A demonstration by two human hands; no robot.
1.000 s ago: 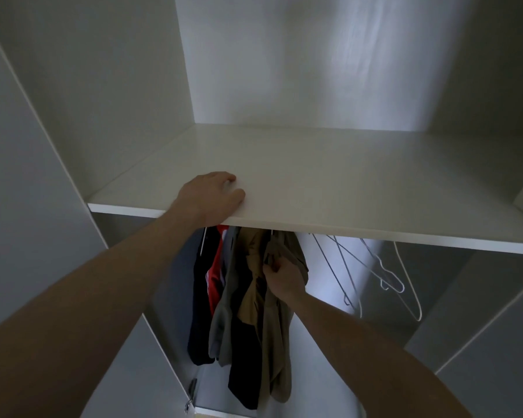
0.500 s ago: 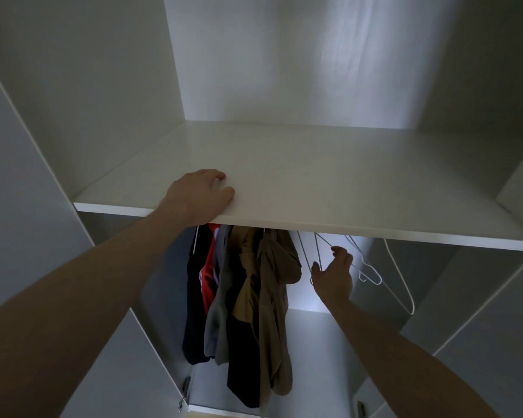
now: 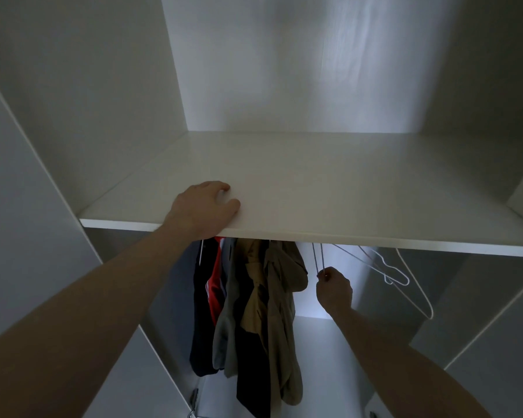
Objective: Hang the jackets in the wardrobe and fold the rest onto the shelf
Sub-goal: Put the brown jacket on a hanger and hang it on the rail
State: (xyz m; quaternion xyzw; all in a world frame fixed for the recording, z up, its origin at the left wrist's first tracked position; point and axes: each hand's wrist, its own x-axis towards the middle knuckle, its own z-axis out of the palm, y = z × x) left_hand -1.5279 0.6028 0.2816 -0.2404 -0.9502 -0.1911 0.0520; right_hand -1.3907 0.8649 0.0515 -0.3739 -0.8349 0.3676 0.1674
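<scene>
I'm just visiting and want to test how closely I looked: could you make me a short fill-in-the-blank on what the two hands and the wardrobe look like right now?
1. The left hand rests on the front edge of the white ____.
2. The right hand pinches a thin wire ____.
3. The hanging jackets are to the ____ of the right hand.
4. On top of the shelf lie ____ folded clothes.

Missing words: shelf; hanger; left; no
</scene>
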